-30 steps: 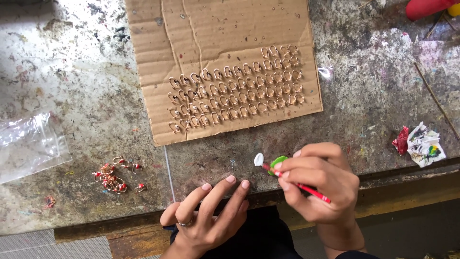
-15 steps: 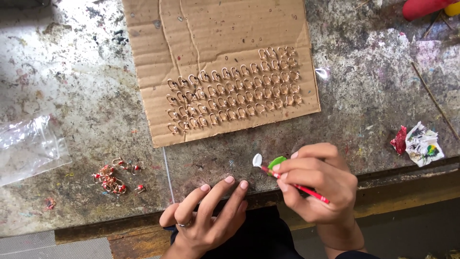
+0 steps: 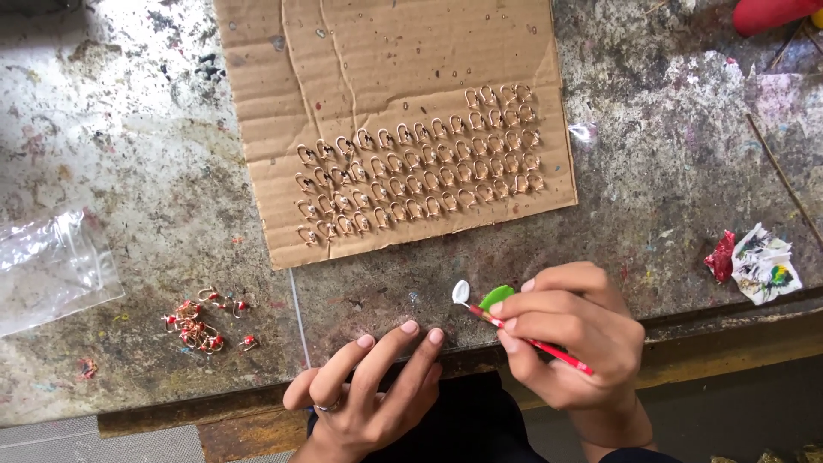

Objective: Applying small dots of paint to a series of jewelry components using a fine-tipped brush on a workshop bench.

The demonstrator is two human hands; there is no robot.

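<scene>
red-handled and thin, a brush (image 3: 531, 341) sits pinched between the thumb and fingertips of the right hand (image 3: 570, 339) at the lower middle of the frame, its white-loaded tip (image 3: 460, 291) pointing up-left and resting just above the stained worktable (image 3: 129, 146). a small green piece (image 3: 495, 297) shows just beside the tip, partly behind the fingers. the left hand (image 3: 369, 394) holds nothing: its fingers are stretched out and loosely spread, fingertips pressed on the table's front edge, a ring on one finger.

above the hands, in the upper middle, lies a sheet of cardboard (image 3: 386, 51) with rows of small coppery metal loops (image 3: 420, 167) laid out in neat lines. at the lower left sits a loose heap of similar loops with red dabs (image 3: 201, 321), and a clear plastic bag (image 3: 47, 266) at the left edge. a crumpled, paint-smeared scrap of paper (image 3: 763, 261) lies at the right.

as a judgement, painting pieces this small goes best with the brush held low near the bristles, the free hand bracing on the table as it does, and only a little paint on the tip so it does not blob.

whether the green piece is a paint dab, a lid or a leaf-shaped part cannot be told. a red thing (image 3: 771, 13) is cut off at the upper right corner. the exact shape of the loops is too small to make out.
</scene>
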